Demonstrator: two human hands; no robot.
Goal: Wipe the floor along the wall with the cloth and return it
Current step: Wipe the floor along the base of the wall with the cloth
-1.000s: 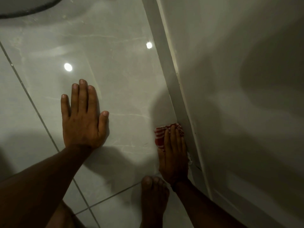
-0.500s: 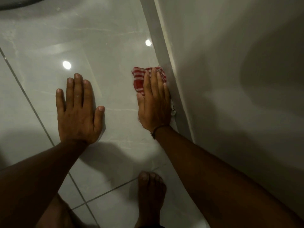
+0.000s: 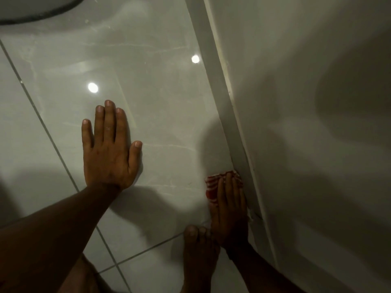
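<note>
Nearest the camera, a bare foot (image 3: 198, 250) stands on the glossy tiled floor (image 3: 148, 102), its toes just left of the right hand's wrist and close to touching it. The right hand (image 3: 229, 210) lies palm down with its fingers (image 3: 228, 187) stretched straight and held together, flattened on top of the cloth (image 3: 212, 186), pressing it to the tile rather than clutching it (no fingers curl under the fabric that can be seen). The cloth is red with white stripes and shows mostly ahead of and to the left of the fingers; the rest is hidden under the palm. Immediately to the right of this hand runs the pale baseboard (image 3: 234, 132), and the little-finger side looks to be against it. Beyond the baseboard rises the wall (image 3: 306, 102), plain and shadowed.

Well to the left and somewhat farther forward, the left hand (image 3: 110, 153) rests flat on the floor, fingers extended and slightly spread, thumb out to the side, holding nothing. A grout line (image 3: 40, 117) runs diagonally past its left side. Farther ahead, two bright light reflections sit on the tile, and a dark curved edge (image 3: 42, 11) crosses the far-left corner; what it belongs to is unclear.
</note>
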